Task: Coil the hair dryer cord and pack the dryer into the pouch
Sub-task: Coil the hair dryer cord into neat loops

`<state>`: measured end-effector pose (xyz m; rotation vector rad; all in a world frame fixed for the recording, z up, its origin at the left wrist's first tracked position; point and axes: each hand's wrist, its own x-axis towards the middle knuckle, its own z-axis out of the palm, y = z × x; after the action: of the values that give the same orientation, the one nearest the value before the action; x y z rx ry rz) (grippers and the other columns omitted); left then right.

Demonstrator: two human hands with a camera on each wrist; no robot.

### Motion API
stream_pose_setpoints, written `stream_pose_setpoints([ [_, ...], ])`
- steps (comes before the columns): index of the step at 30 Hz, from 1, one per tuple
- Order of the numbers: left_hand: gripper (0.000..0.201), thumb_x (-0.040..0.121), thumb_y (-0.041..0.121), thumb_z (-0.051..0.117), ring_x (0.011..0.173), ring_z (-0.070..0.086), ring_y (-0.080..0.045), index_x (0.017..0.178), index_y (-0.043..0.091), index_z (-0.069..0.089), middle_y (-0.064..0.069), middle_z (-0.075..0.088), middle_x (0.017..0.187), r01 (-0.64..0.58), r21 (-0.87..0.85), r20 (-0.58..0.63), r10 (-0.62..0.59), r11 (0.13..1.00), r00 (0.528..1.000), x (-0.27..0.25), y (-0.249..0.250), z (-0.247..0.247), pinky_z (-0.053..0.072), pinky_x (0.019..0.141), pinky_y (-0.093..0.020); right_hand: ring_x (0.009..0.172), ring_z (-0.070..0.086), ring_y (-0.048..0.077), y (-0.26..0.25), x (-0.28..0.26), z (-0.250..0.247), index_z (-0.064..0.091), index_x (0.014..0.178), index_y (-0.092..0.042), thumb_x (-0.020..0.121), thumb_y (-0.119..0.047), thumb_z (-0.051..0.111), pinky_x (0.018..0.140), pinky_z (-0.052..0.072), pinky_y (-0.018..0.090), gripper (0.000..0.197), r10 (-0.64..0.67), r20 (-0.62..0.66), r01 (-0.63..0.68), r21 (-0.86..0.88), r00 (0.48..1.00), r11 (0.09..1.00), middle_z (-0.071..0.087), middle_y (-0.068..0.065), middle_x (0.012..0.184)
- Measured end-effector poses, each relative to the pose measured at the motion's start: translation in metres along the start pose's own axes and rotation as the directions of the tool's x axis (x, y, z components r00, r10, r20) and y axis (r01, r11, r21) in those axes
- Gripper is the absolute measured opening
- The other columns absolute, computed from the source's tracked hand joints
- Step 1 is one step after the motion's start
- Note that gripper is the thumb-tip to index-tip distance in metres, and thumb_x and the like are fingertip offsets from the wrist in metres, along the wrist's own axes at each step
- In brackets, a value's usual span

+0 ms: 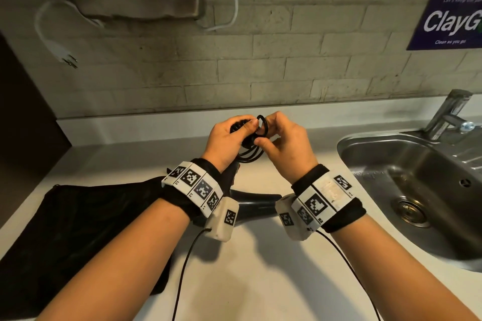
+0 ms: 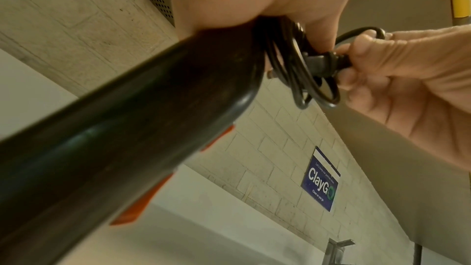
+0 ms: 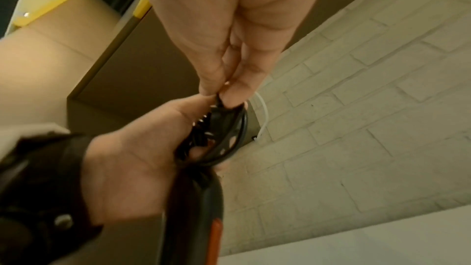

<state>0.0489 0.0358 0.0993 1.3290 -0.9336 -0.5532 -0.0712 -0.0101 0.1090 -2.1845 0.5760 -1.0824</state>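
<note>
Together we hold the work above the desk (image 1: pixel 260 255): our left hand (image 1: pixel 225 142) grips the coiled cord (image 1: pixel 250 155) at the end of the hair dryer (image 1: pixel 257 203) handle, while our right hand (image 1: pixel 287 144) pinches a cord loop by the plug (image 2: pixel 322 61). Left of us, the black pouch (image 1: pixel 86 229) lies flat on the desk.

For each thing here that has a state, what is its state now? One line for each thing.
black hair dryer: out of the pouch, handle gripped by the left hand.
black cord: gathered in loops at the handle end.
black fabric pouch: lying flat on the counter.
left hand: grips handle and loops.
right hand: pinches the cord.
steel sink: no water running from the tap.
</note>
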Motion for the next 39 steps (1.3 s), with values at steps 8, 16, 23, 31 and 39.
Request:
stream_pose_setpoints([
  [8, 0.027, 0.087, 0.022, 0.056, 0.047, 0.053, 0.010, 0.108, 0.005, 0.063, 0.007, 0.059, 0.075, 0.028, 0.009, 0.020, -0.028, 1.000, 0.999, -0.002, 0.004, -0.001, 0.038, 0.050, -0.001, 0.058, 0.036, -0.001, 0.019, -0.007, 0.012, 0.053, 0.075, -0.005, 0.075, -0.015, 0.070, 0.056, 0.029, 0.009, 0.019, -0.063, -0.099, 0.043, -0.192, 0.993, 0.980, 0.035, -0.010, 0.072],
  [16, 0.010, 0.079, 0.013, 0.065, 0.063, 0.062, 0.007, 0.077, 0.023, 0.066, 0.015, 0.069, 0.061, 0.038, -0.033, 0.095, -0.035, 0.999, 0.995, -0.007, 0.003, -0.001, 0.047, 0.068, -0.011, 0.087, 0.056, 0.017, 0.012, 0.015, 0.018, 0.043, 0.122, -0.008, 0.078, 0.001, 0.052, 0.073, 0.048, 0.022, 0.045, 0.142, 0.225, -0.154, 0.034, 0.964, 0.988, 0.056, 0.004, 0.097],
  [23, 0.020, 0.070, 0.007, 0.073, 0.077, 0.063, -0.008, 0.079, 0.024, 0.066, 0.006, 0.068, 0.076, 0.065, -0.016, 0.120, -0.063, 0.998, 0.991, -0.005, 0.005, -0.002, 0.049, 0.076, -0.020, 0.092, 0.058, 0.019, 0.014, 0.020, 0.024, 0.032, 0.130, -0.010, 0.083, 0.000, 0.048, 0.076, 0.050, 0.026, 0.051, 0.199, 0.259, -0.200, -0.025, 0.945, 0.980, 0.058, 0.006, 0.101],
  [31, 0.028, 0.072, 0.002, 0.071, 0.068, 0.060, 0.001, 0.074, 0.028, 0.063, 0.008, 0.064, 0.076, -0.009, 0.080, 0.089, 0.001, 0.997, 0.996, -0.001, 0.002, -0.003, 0.049, 0.071, -0.014, 0.087, 0.057, 0.018, 0.030, 0.012, -0.008, 0.055, 0.105, -0.007, 0.081, -0.009, 0.055, 0.082, 0.046, 0.025, 0.024, 0.224, 0.512, -0.258, -0.005, 0.829, 0.966, 0.060, 0.013, 0.094],
  [39, 0.021, 0.072, 0.008, 0.073, 0.069, 0.061, 0.005, 0.077, 0.026, 0.065, 0.010, 0.065, 0.077, 0.020, 0.023, 0.171, -0.023, 1.000, 0.985, -0.005, 0.004, -0.006, 0.048, 0.067, -0.005, 0.079, 0.056, 0.011, 0.027, 0.027, -0.019, 0.065, 0.101, -0.010, 0.093, -0.019, 0.046, 0.076, 0.043, 0.027, 0.023, 0.178, 0.376, -0.082, -0.258, 0.909, 0.963, 0.061, -0.010, 0.080],
])
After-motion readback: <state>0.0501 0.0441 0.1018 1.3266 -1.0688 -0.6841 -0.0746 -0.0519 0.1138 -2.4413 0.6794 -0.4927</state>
